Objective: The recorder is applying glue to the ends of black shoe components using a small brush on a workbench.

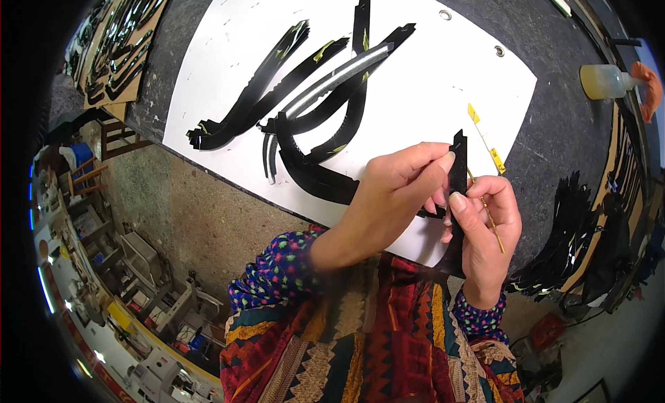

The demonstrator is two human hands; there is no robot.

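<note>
My left hand [398, 188] pinches a narrow black strip [457, 164] that stands upright between both hands, close to my chest. My right hand [488, 226] grips the same strip from the right and also holds a thin brown stick [493, 226] that slants down across its fingers. The strip's lower part [454, 254] hangs below my right palm. Behind my hands, several curved black strips [305, 105] and one with a pale grey face [339, 77] lie piled on a white sheet [443, 84] on the dark workbench.
A thin white stick with yellow tips [485, 136] lies on the sheet. A small bottle of yellowish liquid [604, 81] stands at the far right. More black strips [575, 237] are heaped to my right, and others on a board [121, 42] at far left. Floor and shop clutter lie below left.
</note>
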